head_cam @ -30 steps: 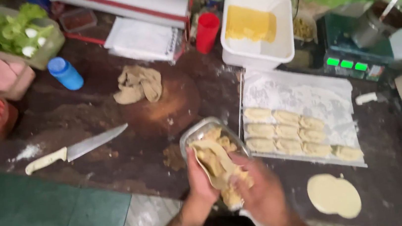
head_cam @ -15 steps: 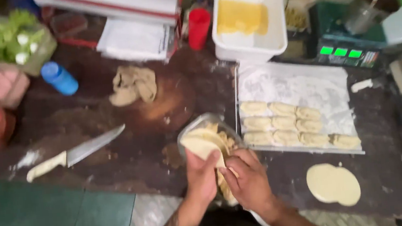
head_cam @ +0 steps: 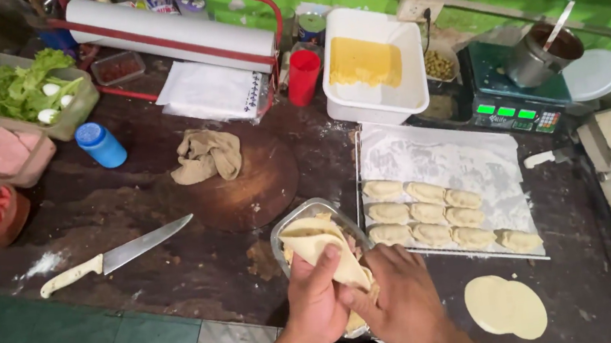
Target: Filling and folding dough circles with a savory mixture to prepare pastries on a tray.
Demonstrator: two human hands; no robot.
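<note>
Pale dough disc (head_cam: 322, 247) was now folded between the fingers of the left hand (head_cam: 317, 299) and the right hand (head_cam: 397, 299); half a second before it was lifted flatter, so the folding seemed underway. Both hands closed on it, above the foil tray (head_cam: 290, 227). Right of the fingers, the floured baking sheet (head_cam: 440, 157) carried shaped pastries (head_cam: 431, 213). Beyond, a white tub (head_cam: 381, 103) held yellow liquid.

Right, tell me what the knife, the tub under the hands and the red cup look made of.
Knife: bright, reflective blade, likely steel; cream handle, matte, probably plastic. Tub: see-through, glossy rim, apparently clear plastic. Red cup: uniform opaque red, smooth, probably plastic. Both hands, left and right, fold a pale, floppy dough disc.
</note>
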